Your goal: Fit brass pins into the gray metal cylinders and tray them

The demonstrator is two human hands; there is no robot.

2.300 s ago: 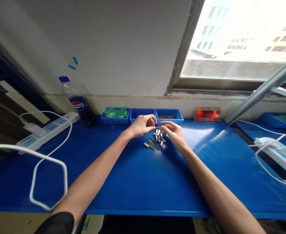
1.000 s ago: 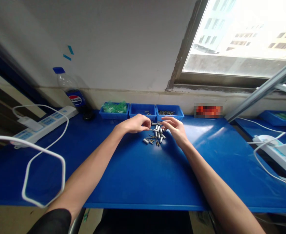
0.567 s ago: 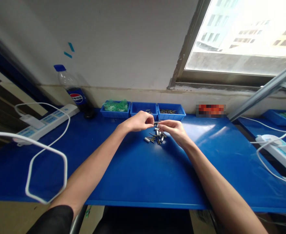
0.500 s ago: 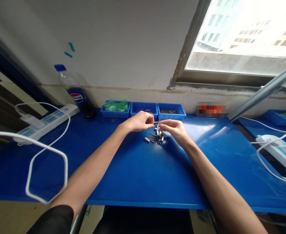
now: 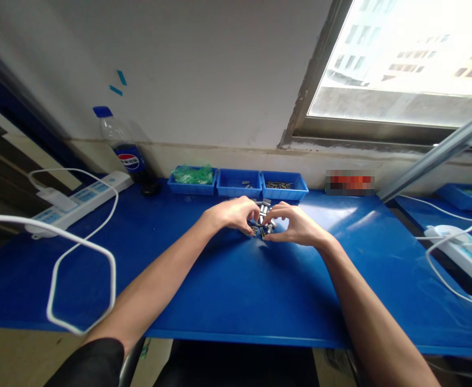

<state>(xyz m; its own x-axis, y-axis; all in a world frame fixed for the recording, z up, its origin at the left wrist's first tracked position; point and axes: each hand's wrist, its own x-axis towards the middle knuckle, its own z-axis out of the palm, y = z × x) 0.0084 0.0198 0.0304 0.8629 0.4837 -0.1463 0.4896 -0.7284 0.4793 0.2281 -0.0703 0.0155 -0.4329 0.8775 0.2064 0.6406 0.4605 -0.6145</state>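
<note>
A small pile of silver metal cylinders and thin dark pins (image 5: 264, 206) lies on the blue table (image 5: 236, 290), towards its far edge. My left hand (image 5: 234, 214) rests on the left of the pile, fingers curled with the tips down among the parts. On the pile's right side rests my right hand (image 5: 297, 224), thumb and forefinger bent towards the parts. Together the two hands cup the pile and hide most of it. What the fingertips pinch, if anything, is hidden.
Three blue trays stand by the wall: one with green parts (image 5: 191, 189), one with a few cylinders (image 5: 238, 191), one with pins (image 5: 285, 192). A cola bottle (image 5: 123, 156), a power strip (image 5: 80, 200) and a white cable (image 5: 78, 252) lie left. Another power strip (image 5: 467, 257) lies right.
Both hands have dropped from a raised pinch above the pile onto the table, and now close in around the pile from both sides. The view shifted slightly.
</note>
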